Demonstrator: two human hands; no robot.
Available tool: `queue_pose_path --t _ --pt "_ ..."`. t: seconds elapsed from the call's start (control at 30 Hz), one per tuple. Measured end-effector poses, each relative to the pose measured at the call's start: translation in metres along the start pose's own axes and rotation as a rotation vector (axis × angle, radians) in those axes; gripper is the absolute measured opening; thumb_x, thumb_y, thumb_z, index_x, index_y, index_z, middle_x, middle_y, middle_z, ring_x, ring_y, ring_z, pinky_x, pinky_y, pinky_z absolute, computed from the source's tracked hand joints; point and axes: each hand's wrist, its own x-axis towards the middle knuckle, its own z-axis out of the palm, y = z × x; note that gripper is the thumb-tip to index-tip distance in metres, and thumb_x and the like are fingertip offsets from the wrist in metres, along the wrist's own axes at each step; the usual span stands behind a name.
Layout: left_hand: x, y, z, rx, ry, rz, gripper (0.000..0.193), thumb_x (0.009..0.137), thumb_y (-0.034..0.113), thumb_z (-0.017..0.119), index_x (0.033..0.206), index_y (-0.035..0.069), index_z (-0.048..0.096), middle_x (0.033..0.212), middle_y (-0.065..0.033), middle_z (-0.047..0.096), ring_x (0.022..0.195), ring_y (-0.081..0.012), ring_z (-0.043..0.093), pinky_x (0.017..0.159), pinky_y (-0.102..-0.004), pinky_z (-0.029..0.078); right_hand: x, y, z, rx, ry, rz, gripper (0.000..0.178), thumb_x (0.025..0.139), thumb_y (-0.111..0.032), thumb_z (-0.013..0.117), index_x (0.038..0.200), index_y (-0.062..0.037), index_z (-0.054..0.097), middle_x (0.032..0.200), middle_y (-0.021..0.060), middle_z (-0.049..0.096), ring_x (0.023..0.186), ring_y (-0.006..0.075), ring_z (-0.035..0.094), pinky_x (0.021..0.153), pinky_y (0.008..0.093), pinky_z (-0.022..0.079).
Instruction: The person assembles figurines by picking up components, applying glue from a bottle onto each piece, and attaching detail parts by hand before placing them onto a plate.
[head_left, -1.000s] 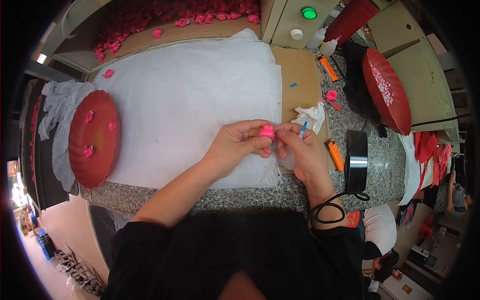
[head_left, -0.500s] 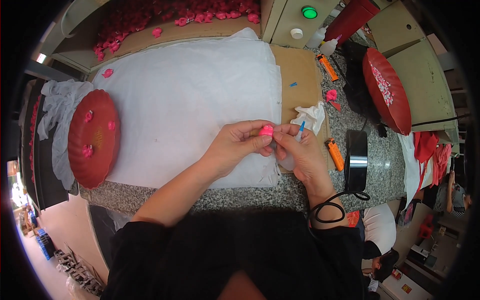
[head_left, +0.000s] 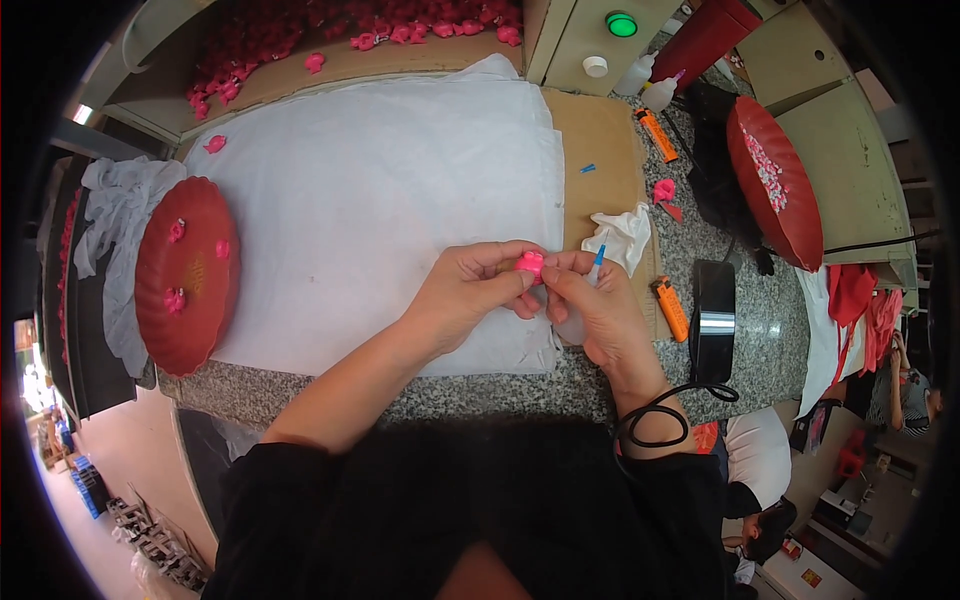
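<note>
A small pink plastic figure [head_left: 530,264] is pinched between the thumb and fingers of my left hand [head_left: 473,288], above the right edge of the white sheet [head_left: 390,190]. My right hand [head_left: 600,305] meets it from the other side, thumb and forefinger at the figure. Held in that same right hand is a squeeze bottle [head_left: 571,328], pale and see-through, mostly covered by the fingers. Its blue needle tip [head_left: 599,257] sticks up past the knuckles, over a crumpled white cloth [head_left: 622,237].
At the left, a red scalloped tray [head_left: 153,270] carries several pink figures. Another red tray [head_left: 800,225] holds small pink-and-white pieces. Two orange tools [head_left: 670,308] and a black phone [head_left: 713,300] lie right. Many pink figures [head_left: 420,35] fill the back shelf. A black cable [head_left: 650,408] loops over my right forearm.
The figure has turned slightly in my left fingers. The blue needle tip has tilted and shifted a little left and down. Both hands stay in nearly the same place.
</note>
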Motion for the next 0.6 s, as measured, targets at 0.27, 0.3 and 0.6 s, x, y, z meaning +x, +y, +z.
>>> queue_pose_path --t 0.27,0.3,0.6 --pt "-0.0008 -0.0017 -0.0019 0.009 -0.017 -0.014 0.024 0.08 0.007 0.052 0.102 -0.003 0.055 0.086 -0.0085 0.059 0.07 -0.0144 0.057 0.058 -0.0247 0.048 -0.0008 0.0009 0.0025 -0.022 0.014 0.02 0.012 0.076 -0.009 0.058 0.08 0.0016 0.058 0.06 0.0015 0.052 0.049 0.0063 0.044 0.047 0.0179 0.033" --pt "-0.0006 -0.0018 -0.0019 0.008 -0.015 -0.012 0.024 0.08 0.007 0.052 0.102 -0.003 0.055 0.086 -0.0085 0.059 0.07 -0.0144 0.057 0.058 -0.0247 0.048 -0.0002 0.0007 0.0024 -0.028 0.017 0.021 0.011 0.076 -0.009 0.058 0.08 0.001 0.057 0.059 0.002 0.052 0.049 0.0069 0.044 0.047 0.0185 0.033" --pt "0.0014 -0.0032 -0.0041 0.016 0.002 -0.028 0.024 0.08 0.008 0.053 0.101 -0.003 0.055 0.085 -0.0082 0.059 0.069 -0.0141 0.057 0.058 -0.0247 0.048 0.0017 0.001 0.003 0.005 0.031 0.025 0.01 0.074 -0.007 0.059 0.079 0.0013 0.058 0.059 0.0022 0.052 0.05 0.0072 0.044 0.048 0.0186 0.033"
